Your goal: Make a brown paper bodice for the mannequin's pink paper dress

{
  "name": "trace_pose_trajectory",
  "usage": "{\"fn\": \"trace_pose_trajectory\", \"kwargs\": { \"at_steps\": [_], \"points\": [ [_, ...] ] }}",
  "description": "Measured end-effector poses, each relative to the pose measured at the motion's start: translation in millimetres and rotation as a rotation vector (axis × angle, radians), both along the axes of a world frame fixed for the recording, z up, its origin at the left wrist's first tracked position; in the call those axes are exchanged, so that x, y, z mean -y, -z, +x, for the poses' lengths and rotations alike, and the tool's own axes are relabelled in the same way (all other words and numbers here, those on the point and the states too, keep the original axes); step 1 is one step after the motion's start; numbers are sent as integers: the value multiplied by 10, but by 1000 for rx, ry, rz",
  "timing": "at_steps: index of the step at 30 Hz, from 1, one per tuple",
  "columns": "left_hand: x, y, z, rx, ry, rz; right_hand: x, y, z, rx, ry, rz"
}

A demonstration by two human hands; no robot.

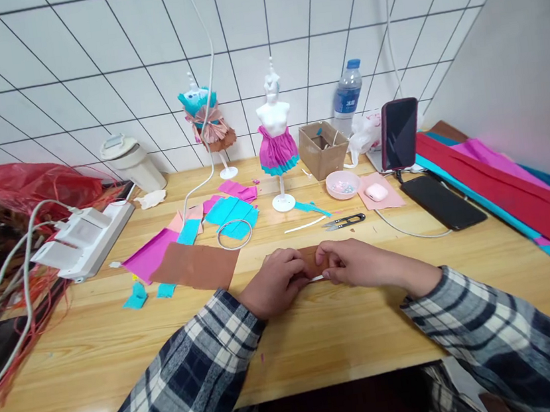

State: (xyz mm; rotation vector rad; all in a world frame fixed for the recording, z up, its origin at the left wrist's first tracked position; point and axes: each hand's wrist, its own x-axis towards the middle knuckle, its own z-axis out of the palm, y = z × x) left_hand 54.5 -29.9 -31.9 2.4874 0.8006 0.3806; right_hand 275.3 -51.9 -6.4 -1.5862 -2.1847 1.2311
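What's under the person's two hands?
Brown paper and a white strip by its near edge show between the left hand and right hand; whatever lies directly beneath them is hidden.

Small brown piece (311, 260) reads to me as paper, matt. Larger brown sheet (193, 265): paper too, matt, fairly smooth. Tabletop (173, 352): wood, grained, glossy where light catches. Sleeves (190, 377): woven cloth, matt. Snips (344, 222): metal blades, handle material I can't tell. Ring (236, 248): shiny, metal by look. Doll form (274, 116): smooth plastic; pink skirt (278, 147) crinkled, paper-like. Box (322, 157): matt cardboard. Bottle (347, 93): clear plastic. Wall tiles (132, 23): smooth, faint sheen. Red bag (26, 186): thin, wrinkled plastic, glossy.
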Motion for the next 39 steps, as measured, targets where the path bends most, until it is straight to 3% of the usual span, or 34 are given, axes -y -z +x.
{"fn": "trace_pose_trajectory", "kwargs": {
  "at_steps": [20,27,30,34,39],
  "points": [
    [-19,-24,-43,-28,16,3,39,-18,61,121,-39,96],
    [-16,-43,-87,-77,-11,50,135,-43,72,81,114,335],
    [-24,-40,-98,-76,-11,56,234,31,34,96,5,463],
    [-19,-32,-97,-74,-19,44,334,127,24,303,-217,683],
    [-13,-34,-102,-74,-33,50,399,181,88,483,-334,764]
  ]
}}
